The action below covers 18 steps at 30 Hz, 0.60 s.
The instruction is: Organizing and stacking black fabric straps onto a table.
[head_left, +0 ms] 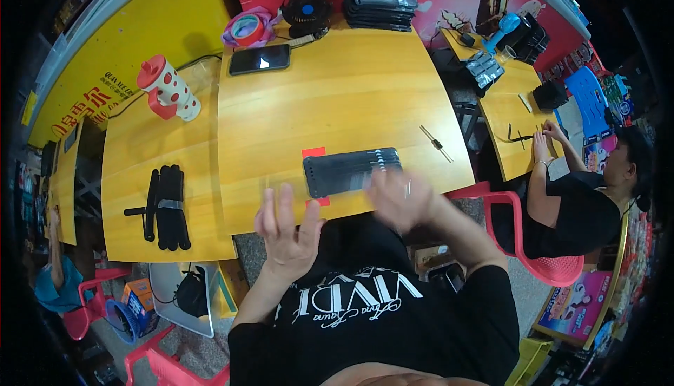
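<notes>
A flat stack of dark strips or sleeves [340, 172] lies near the table's front edge, with pale marks along its right end. Bits of red tape [314, 152] show at its upper and lower left edges. My left hand [288, 235] is raised just in front of the table edge, left of the stack, fingers spread and holding nothing. Over the stack's lower right end is my right hand [400, 200], smeared by motion, so its fingers and anything in them cannot be made out. A thin dark crossed piece [437, 144] rests to the right.
On the left table are bundled black strips [170, 207] and a red-dotted tumbler [172, 91]. Toward the back sit a phone [260, 59], a red tape roll [247, 29], a small fan [307, 11] and stacked dark packs [380, 9]. A co-worker [576, 207] sits at the right table.
</notes>
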Each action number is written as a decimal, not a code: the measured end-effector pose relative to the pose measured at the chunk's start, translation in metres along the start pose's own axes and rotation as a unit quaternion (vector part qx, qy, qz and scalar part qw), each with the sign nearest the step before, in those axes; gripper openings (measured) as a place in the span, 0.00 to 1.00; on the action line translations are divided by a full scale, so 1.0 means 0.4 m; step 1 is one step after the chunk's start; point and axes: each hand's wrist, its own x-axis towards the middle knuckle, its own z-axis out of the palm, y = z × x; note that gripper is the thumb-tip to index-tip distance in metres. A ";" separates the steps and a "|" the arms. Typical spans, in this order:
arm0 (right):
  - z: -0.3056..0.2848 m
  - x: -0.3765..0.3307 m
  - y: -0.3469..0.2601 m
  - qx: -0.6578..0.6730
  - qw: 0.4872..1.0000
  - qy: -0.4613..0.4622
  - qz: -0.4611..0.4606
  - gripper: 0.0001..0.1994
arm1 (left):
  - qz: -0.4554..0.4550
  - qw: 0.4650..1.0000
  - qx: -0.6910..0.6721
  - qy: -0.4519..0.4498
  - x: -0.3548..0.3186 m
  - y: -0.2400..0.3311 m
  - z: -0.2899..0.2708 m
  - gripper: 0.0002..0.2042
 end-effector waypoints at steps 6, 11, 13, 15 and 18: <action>-0.060 -0.136 -0.170 0.252 0.939 0.007 0.233 0.10 | 0.011 0.944 -0.105 -0.312 -0.009 0.017 0.024 0.09; -0.071 -0.230 -0.180 0.729 0.385 -0.046 0.563 0.14 | -0.004 0.959 -0.136 -0.247 -0.007 0.072 0.062 0.05; -0.066 -0.225 -0.193 0.703 0.485 -0.037 0.518 0.15 | -0.013 0.960 -0.126 -0.249 0.006 0.083 0.063 0.05; -0.081 -0.227 -0.179 0.710 0.420 -0.087 0.558 0.12 | -0.011 0.971 -0.104 -0.215 0.017 0.084 0.064 0.06; -0.063 -0.268 -0.183 0.703 0.394 -0.033 0.591 0.05 | 0.007 0.961 -0.158 -0.226 0.039 0.080 0.060 0.08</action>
